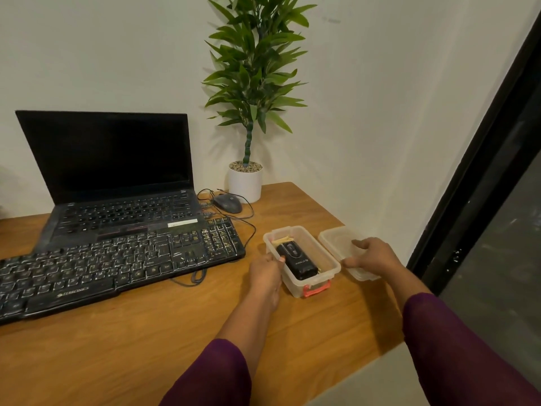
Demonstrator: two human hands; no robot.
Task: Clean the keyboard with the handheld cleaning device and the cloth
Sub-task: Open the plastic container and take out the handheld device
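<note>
Fingers of left hand curl against the near-left wall of the clear plastic box, thumb hooked over the rim - it grips the box. Right hand lies on the clear lid, fingers spread and only lightly bent, thumb by the lid's near-left edge, holding nothing closed. Lid sits flat on the table just right of the box, near the table's right edge. Inside the box: handheld cleaning device, black, lying lengthwise, touching neither hand as far as visible. 1 beige folded piece shows under the device's far end - looks like cloth, cannot tell for sure. Red latch on the box's near end. Both forearms come in from the bottom, purple sleeves pushed up. Keyboard, black and dusty, lies left of the box, close but apart, angled across the wooden table, its cable looping at the front edge. Open laptop, screen dark, stands behind the keyboard with its front edge overlapping the keyboard's back edge. Mouse right of the laptop, white potted plant behind it by the wall. Black frame runs down the right side.
</note>
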